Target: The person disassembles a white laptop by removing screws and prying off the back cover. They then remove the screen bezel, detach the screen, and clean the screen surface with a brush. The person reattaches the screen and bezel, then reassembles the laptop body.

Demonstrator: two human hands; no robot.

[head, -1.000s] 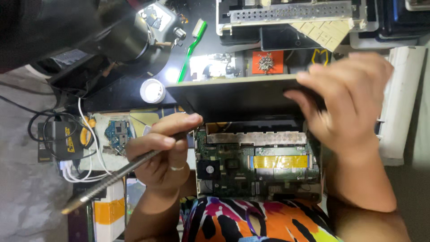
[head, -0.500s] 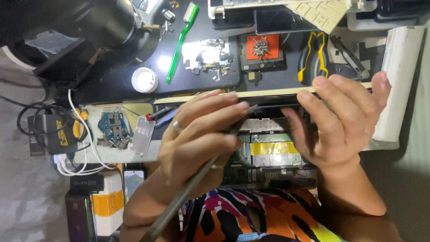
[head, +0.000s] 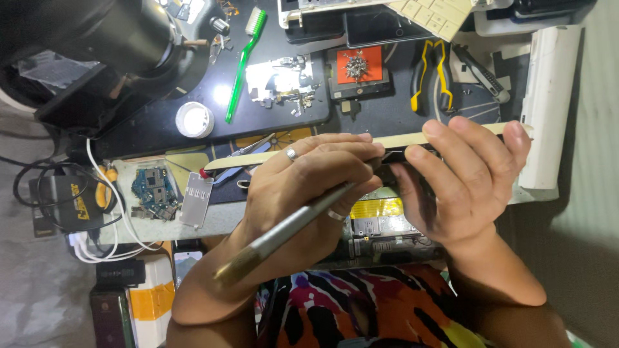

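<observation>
Gripping a metal tool (head: pixel 284 235), my left hand (head: pixel 303 193) pressed its fingertips on the laptop's edge (head: pixel 322 147). My right hand (head: pixel 464 187) curled over that edge, fingers spread, above the exposed circuit board (head: pixel 380 238).

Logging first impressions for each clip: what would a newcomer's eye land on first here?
Two bare hands meet mid-frame over an opened device: the left hand grips a long metal tool like a pen, the right hand steadies a thin cream panel on edge. Behind them on the dark mat lie a green toothbrush and yellow-handled pliers.
</observation>
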